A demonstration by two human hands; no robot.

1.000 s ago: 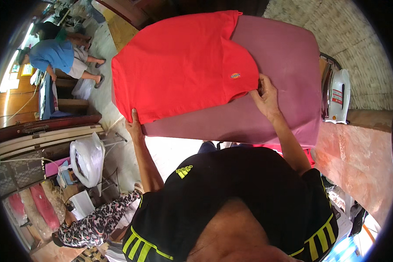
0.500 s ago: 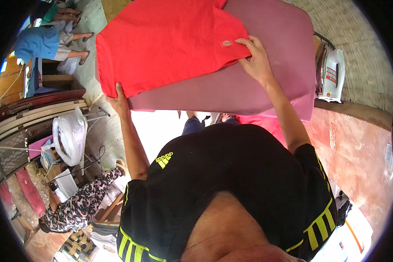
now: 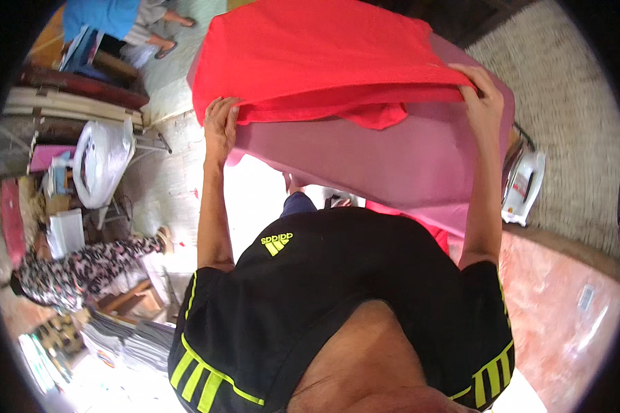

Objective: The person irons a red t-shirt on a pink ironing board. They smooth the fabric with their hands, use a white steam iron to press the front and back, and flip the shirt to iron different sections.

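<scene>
A red garment [image 3: 317, 58] lies spread over a padded ironing table with a mauve cover [image 3: 372, 162]. At its near left corner my left hand [image 3: 220, 125] is closed on the fabric edge. My right hand [image 3: 483, 95] pinches the edge at the right, fingers on top. Between the two hands the near edge is lifted slightly, opening a dark fold. Below that fold, a loose red flap droops onto the mauve cover. The garment's far part runs out of the top of the view.
A white iron [image 3: 525, 187] stands right of the table, beside a woven mat wall [image 3: 565, 124]. On the left are a plastic-wrapped white bundle [image 3: 103, 164], a person in patterned clothing [image 3: 89, 272] and stacked grey cloth [image 3: 131, 337]. Another person in blue [image 3: 100, 19] is farther off.
Both hands have moved right and farther away with the garment. Its near edge is now lifted and folded, and the small patch near my right hand no longer shows.
</scene>
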